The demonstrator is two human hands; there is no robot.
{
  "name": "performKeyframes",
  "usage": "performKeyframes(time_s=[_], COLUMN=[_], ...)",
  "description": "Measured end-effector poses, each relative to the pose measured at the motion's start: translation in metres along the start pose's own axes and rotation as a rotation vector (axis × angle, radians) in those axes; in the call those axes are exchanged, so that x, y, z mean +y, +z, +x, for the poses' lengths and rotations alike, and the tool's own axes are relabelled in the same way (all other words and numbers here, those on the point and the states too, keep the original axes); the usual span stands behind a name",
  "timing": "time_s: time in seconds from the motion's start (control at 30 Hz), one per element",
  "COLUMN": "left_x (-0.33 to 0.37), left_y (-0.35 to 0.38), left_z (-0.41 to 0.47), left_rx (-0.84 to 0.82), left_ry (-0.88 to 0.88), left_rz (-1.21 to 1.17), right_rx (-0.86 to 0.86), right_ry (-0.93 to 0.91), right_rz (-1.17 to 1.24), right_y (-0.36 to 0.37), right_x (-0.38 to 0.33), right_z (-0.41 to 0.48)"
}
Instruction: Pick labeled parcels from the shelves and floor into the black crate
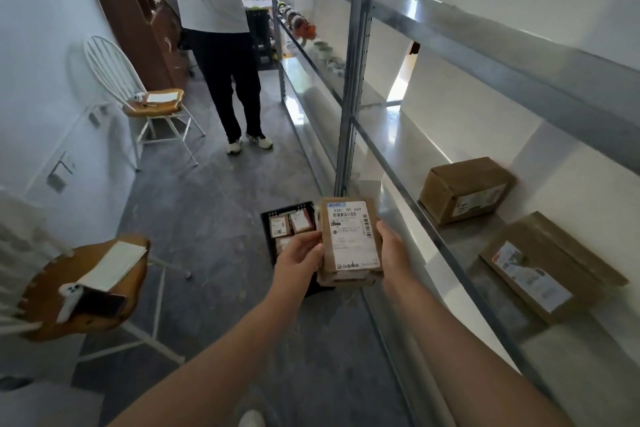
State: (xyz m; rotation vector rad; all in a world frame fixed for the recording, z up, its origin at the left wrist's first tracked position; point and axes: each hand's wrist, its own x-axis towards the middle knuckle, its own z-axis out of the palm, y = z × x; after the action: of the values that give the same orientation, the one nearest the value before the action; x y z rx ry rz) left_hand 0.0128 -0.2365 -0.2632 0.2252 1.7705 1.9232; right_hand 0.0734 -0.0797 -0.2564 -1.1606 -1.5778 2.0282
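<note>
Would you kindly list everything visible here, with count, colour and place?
held parcel: one, brown, white label, between both hands
crate: one, black, on floor, labelled parcels inside
shelf parcels: two, brown, low shelf, right
shelving: grey metal, right
chairs: two, white frames, wooden seats, left
phone: one, near chair seat
bystander: one, white top, black trousers, ahead
left hand: on parcel's left edge
right hand: on parcel's right edge
</note>
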Motion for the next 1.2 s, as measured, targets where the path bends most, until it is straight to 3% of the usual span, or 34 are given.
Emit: performKeyframes(time_s=[0.3,0.63,0.9,1.2], left_x=[-0.020,0.012,0.011,0.007], left_y=[0.004,-0.073,-0.116,-0.107], left_z=[0.059,0.160,0.213,0.251], left_rx=[-0.103,-0.076,-0.049,-0.047], left_ry=[-0.137,-0.183,-0.210,-0.279], left_rz=[-0.050,-0.063,-0.042,-0.040], right_rx=[0.162,0.170,0.189,0.187], right_ry=[0.026,0.017,0.050,0.058], right_rz=[-0.232,-0.434,-0.368,-0.366], right_y=[0.006,0.121,0.186,0.190], right_x=[-0.001,-0.020,-0.008,-0.011], right_z=[0.045,0.111,0.143,0.186])
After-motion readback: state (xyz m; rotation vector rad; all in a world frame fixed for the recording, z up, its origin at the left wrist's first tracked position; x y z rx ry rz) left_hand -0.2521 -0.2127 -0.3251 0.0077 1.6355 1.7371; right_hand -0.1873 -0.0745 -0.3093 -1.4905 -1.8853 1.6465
